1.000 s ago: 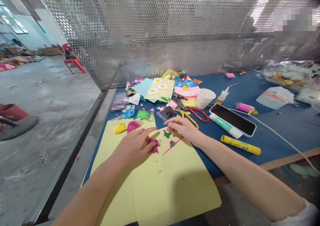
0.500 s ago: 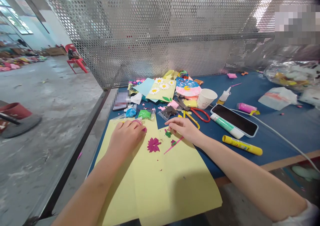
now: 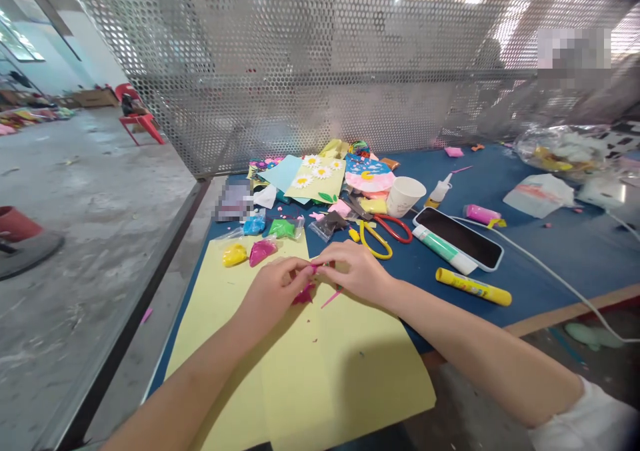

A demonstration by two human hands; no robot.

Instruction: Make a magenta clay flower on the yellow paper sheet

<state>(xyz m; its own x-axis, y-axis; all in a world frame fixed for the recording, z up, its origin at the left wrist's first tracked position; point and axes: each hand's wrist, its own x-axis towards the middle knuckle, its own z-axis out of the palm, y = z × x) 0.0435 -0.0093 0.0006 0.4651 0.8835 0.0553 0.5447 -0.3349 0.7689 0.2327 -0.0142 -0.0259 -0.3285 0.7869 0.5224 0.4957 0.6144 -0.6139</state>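
My left hand [image 3: 277, 290] and my right hand [image 3: 356, 272] meet over yellow paper [image 3: 295, 384]. Between their fingertips is a small bit of magenta clay [image 3: 314, 269], pinched from both sides. Just below my left fingers lies a magenta clay flower [image 3: 303, 296], partly covered by the hand. A thin pink stick [image 3: 331, 298] rests on the paper under my right hand, which hides most of the green pieces there. Beyond my left hand sit small bags of magenta clay [image 3: 263, 252], yellow clay [image 3: 235, 256], green clay [image 3: 283, 228] and blue clay [image 3: 255, 224].
Right of the paper lie scissors with red handles [image 3: 400, 230], a yellow-handled tool [image 3: 376, 241], a phone [image 3: 459, 238], a green-and-white tube [image 3: 445, 250] and a yellow tube [image 3: 473, 287]. A paper cup [image 3: 405, 196] and a daisy card [image 3: 320, 179] stand farther back, before a perforated metal screen [image 3: 320, 98].
My left hand has come away from the magenta clay bag and moved right to meet my right hand. A small bit of magenta clay is now between their fingertips. The view has shifted slightly.
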